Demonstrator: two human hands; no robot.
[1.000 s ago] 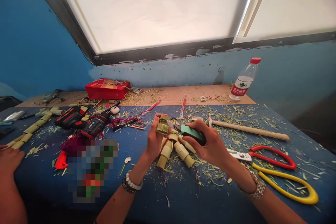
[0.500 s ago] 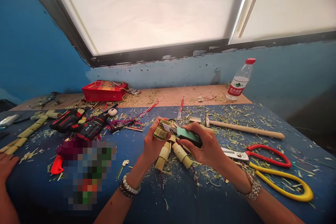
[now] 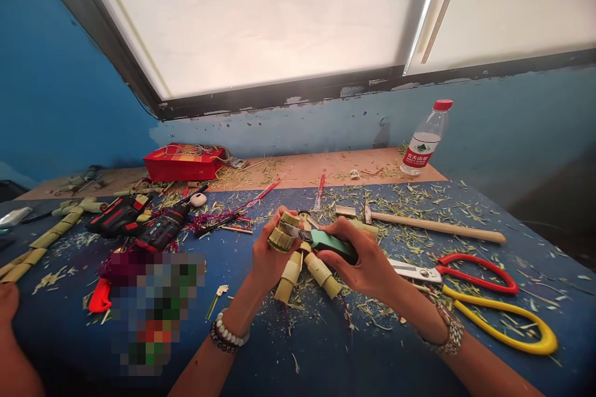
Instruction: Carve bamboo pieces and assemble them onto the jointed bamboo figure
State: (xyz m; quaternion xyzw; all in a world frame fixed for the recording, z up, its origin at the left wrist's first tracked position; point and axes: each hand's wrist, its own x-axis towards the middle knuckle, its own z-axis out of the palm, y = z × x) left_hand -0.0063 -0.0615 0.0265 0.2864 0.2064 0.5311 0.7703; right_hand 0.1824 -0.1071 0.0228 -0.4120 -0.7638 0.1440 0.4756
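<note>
My left hand [image 3: 266, 254] is closed around a short notched bamboo piece [image 3: 282, 239], holding it above the table. In my right hand [image 3: 361, 254] is a green-handled utility knife [image 3: 333, 244], its blade pointing left into the notch of the piece. Whether the blade is cutting at this instant I cannot tell. Just below the hands lie two jointed bamboo segments, a left one [image 3: 289, 279] and a right one [image 3: 325, 275], spread apart on the blue cloth.
Scissors [image 3: 484, 279] with red and yellow handles lie at the right, behind them a hammer [image 3: 433, 227] and a water bottle [image 3: 421, 146]. Left are a cordless drill [image 3: 162, 223], a red box [image 3: 184, 164] and a bamboo chain [image 3: 58, 229]. Another person's hand [image 3: 8, 304] rests at the left edge.
The knife blade has shifted slightly left and down in the bamboo piece's notch, which has tilted a little. The other person's hand at the left edge has drawn back.
</note>
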